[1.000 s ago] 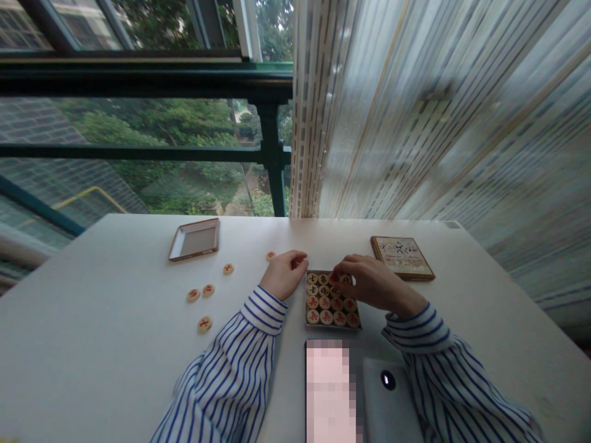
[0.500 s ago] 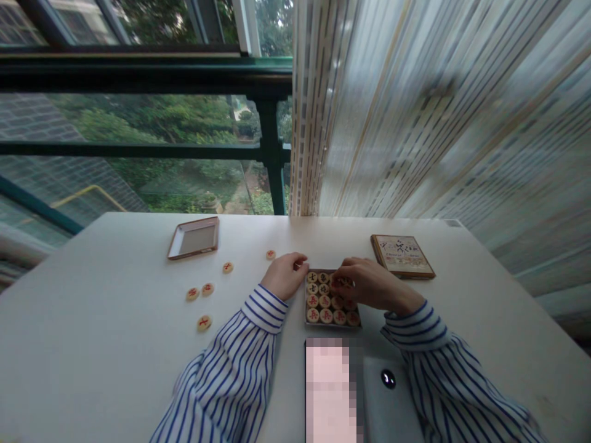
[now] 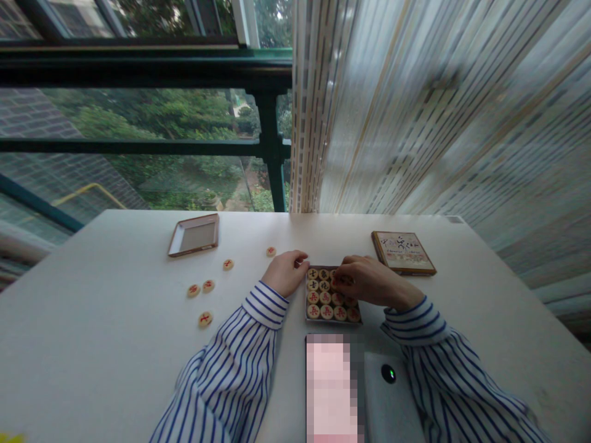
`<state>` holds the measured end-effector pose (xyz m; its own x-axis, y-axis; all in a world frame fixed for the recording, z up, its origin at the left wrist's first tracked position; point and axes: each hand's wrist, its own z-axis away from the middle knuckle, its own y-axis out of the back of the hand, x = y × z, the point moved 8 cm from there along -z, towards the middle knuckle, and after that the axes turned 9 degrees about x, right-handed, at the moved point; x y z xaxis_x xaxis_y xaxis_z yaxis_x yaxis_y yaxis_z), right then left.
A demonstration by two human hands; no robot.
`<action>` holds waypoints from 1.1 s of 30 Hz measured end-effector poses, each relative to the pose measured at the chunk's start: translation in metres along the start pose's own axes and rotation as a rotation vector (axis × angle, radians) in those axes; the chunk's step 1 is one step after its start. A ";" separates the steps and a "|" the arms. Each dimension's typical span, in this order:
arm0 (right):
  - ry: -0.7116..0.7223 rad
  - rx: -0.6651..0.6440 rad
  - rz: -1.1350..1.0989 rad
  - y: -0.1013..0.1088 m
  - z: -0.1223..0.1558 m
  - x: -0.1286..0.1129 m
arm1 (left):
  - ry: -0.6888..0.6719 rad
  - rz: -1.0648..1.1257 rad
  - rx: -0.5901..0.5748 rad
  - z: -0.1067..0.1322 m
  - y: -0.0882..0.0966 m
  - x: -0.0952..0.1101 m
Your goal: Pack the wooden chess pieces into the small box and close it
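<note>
Moved: ~nil since prev | R hand (image 3: 372,280) bunched over pcs (image 3: 327,312) in box (image 3: 332,321), can't tell if clamped | L hand (image 3: 282,274) parted, nr box corner | step: prob. arranging pcs | next: needs light touch

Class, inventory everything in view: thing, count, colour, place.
Table: one, white, foreground
Loose pieces: five, pale and red, left
Filled tray: one, grey, centre
Tray pieces: partly hidden, pale, red or black marks, inside
Open tray: one, brown, far left
Printed box: one, beige, far right
Phone: one, pink screen, front
Device: one, grey, beside phone
Curtain: one, pale, rear right
Railing: one, green, rear
Brick wall: one, grey, outside
Trees: uncounted, green, outside
Sleeves: two, blue and white, foreground
Left hand: one, beside filled tray
Right hand: one, over filled tray
</note>
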<state>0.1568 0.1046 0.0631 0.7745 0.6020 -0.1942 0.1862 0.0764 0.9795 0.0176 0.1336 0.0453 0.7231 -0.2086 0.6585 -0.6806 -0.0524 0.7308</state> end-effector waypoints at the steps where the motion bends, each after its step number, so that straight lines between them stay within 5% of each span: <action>1: 0.000 -0.001 0.003 0.000 0.000 0.000 | -0.002 -0.001 -0.002 0.000 0.000 0.000; 33: -0.015 -0.049 0.024 -0.002 0.002 0.000 | -0.012 -0.021 -0.017 0.000 -0.001 0.000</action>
<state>0.1576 0.1034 0.0610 0.7875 0.5920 -0.1712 0.1378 0.1015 0.9852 0.0182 0.1340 0.0448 0.7358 -0.2194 0.6407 -0.6630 -0.0405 0.7475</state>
